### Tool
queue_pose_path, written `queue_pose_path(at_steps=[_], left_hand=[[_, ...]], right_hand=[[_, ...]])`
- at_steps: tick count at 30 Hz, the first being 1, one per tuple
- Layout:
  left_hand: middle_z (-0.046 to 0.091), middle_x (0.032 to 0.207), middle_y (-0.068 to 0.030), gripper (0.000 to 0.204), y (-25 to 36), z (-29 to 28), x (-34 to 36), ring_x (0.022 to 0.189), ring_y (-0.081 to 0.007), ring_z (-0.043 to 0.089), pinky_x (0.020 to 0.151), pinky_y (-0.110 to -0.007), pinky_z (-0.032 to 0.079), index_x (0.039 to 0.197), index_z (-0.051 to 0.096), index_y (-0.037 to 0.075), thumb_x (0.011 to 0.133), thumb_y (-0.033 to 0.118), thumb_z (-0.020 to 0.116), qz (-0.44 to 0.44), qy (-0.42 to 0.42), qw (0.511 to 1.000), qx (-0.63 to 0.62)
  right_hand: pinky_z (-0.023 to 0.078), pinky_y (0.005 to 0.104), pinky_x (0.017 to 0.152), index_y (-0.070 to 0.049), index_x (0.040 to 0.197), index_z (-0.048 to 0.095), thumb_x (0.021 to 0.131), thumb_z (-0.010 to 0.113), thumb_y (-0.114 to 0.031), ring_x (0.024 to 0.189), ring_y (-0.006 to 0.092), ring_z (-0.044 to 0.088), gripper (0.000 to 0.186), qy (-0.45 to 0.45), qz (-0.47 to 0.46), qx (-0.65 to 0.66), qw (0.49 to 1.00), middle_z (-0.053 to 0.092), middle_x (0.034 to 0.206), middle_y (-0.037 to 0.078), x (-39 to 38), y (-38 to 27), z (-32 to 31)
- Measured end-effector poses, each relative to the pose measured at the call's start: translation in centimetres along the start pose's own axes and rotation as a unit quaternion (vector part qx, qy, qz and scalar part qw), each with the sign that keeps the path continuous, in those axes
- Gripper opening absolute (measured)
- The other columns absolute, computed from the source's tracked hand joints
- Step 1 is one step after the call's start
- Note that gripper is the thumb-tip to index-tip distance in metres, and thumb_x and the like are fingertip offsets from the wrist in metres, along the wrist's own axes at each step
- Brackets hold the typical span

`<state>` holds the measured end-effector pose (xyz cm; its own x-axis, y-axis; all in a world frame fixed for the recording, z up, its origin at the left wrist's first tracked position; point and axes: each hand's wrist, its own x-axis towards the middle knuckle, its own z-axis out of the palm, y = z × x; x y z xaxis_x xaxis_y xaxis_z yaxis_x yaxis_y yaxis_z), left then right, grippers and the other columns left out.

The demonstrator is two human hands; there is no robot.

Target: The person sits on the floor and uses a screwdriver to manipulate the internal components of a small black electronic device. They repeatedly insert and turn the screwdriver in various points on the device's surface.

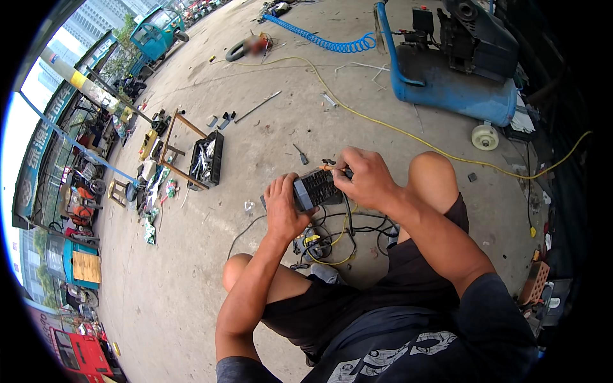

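A dark, box-shaped device (319, 188) with a grey edge and a printed face is held up in front of my knees. My left hand (285, 203) wraps round its left end, thumb on the near side. At its upper right corner, the closed fingers of my right hand (363, 177) pinch a small orange piece (327, 167); the fingers partly hide it, so its exact kind cannot be made out. Below the device, black cables (357, 228) lie tangled near my feet, beside a grey and yellow object (311, 242). A dark-handled screwdriver (301, 154) rests on the concrete just beyond.
Ahead to the left, a black crate (217, 163) of tools stands beside a wooden frame (171, 142). A blue air compressor (450, 89) with a coiled blue hose (325, 43) is at the upper right. A yellow cord (389, 127) crosses the floor.
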<state>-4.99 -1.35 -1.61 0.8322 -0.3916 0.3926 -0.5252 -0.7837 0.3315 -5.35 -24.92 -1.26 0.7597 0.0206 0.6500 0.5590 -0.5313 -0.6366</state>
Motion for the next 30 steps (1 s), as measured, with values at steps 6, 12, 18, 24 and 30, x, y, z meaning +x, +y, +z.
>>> queue_pose_path(at_steps=[6, 12, 18, 24, 30], left_hand=[[0.063, 0.123, -0.0147, 0.091, -0.06, 0.03, -0.05, 0.121, -0.0386, 0.057, 0.108, -0.049, 0.039, 0.134, 0.057, 0.004, 0.055, 0.018, 0.099, -0.004, -0.004, 1.0, -0.001], [0.063, 0.122, -0.0147, 0.091, 0.08, 0.03, 0.01, 0.12, -0.0385, 0.057, 0.108, -0.049, 0.04, 0.134, 0.057, 0.004, 0.054, 0.019, 0.099, -0.002, -0.007, 1.0, 0.001], [0.063, 0.122, -0.0149, 0.091, 0.0, 0.05, -0.03, 0.119, -0.0387, 0.057, 0.107, -0.049, 0.04, 0.134, 0.057, 0.004, 0.054, 0.019, 0.099, 0.001, -0.006, 1.0, 0.001], [0.063, 0.122, -0.0147, 0.09, -0.09, 0.08, -0.03, 0.119, -0.0387, 0.057, 0.107, -0.049, 0.04, 0.133, 0.057, 0.004, 0.055, 0.018, 0.099, -0.001, -0.005, 1.0, 0.001], [0.063, 0.121, -0.0146, 0.09, -0.19, 0.25, -0.05, 0.118, -0.0389, 0.058, 0.107, -0.049, 0.04, 0.133, 0.057, 0.004, 0.055, 0.018, 0.099, -0.003, -0.005, 1.0, 0.0]], right_hand=[[0.052, 0.0461, 0.061, -0.001, 0.088, 0.06, 0.082, 0.078, -0.008, 0.07, 0.0394, 0.069, 0.02, -0.026, 0.011, 0.041, 0.999, 0.07, 0.079, 0.018, -0.02, 0.01, -0.37], [0.052, 0.0455, 0.062, -0.001, 0.088, 0.061, 0.083, 0.078, -0.009, 0.07, 0.0392, 0.068, 0.019, -0.053, 0.016, 0.04, 0.998, 0.07, 0.08, 0.018, -0.19, 0.17, -0.06], [0.053, 0.0488, 0.065, -0.002, 0.09, 0.058, 0.083, 0.076, -0.009, 0.074, 0.041, 0.069, 0.021, -0.037, 0.016, 0.017, 0.999, 0.07, 0.082, 0.017, -0.22, 0.13, 0.35], [0.053, 0.0499, 0.065, -0.002, 0.09, 0.058, 0.083, 0.076, -0.009, 0.074, 0.0422, 0.068, 0.021, 0.014, 0.023, 0.022, 0.999, 0.07, 0.082, 0.018, -0.13, 0.24, -0.08], [0.052, 0.0456, 0.062, -0.001, 0.089, 0.06, 0.081, 0.078, -0.006, 0.071, 0.0392, 0.069, 0.02, -0.033, 0.023, 0.036, 0.999, 0.069, 0.079, 0.017, -0.3, -0.02, -0.13]])
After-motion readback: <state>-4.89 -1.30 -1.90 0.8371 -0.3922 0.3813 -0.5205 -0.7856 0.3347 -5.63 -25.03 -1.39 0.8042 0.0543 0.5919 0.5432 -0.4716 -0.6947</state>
